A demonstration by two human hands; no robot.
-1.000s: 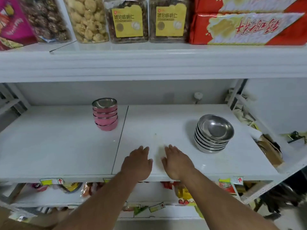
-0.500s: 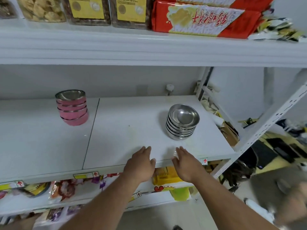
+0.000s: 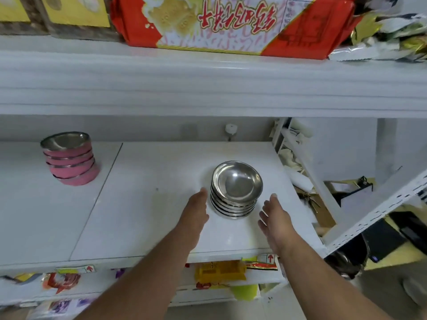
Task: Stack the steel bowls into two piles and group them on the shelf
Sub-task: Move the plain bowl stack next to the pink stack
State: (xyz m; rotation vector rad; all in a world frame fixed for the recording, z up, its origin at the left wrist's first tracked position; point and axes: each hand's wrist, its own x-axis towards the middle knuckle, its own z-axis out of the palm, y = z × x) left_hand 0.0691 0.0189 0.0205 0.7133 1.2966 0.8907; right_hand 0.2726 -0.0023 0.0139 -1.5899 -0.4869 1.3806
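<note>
A pile of several plain steel bowls (image 3: 236, 189) stands on the white shelf (image 3: 147, 204), right of its middle. My left hand (image 3: 195, 212) is open just left of the pile, fingertips close to its side. My right hand (image 3: 276, 221) is open a little to the pile's right, apart from it. A second pile of steel bowls with pink outsides (image 3: 69, 158) stands at the back left of the same shelf, far from both hands.
The upper shelf (image 3: 208, 84) hangs low overhead, carrying a red biscuit box (image 3: 221, 21) and jars. Cluttered papers and a slanted white shelf post (image 3: 379, 211) lie to the right. Snack packets (image 3: 219, 271) fill the shelf below.
Both hands left the shelf's front edge, moved forward and spread apart to either side of the plain steel pile. The camera has moved closer.
</note>
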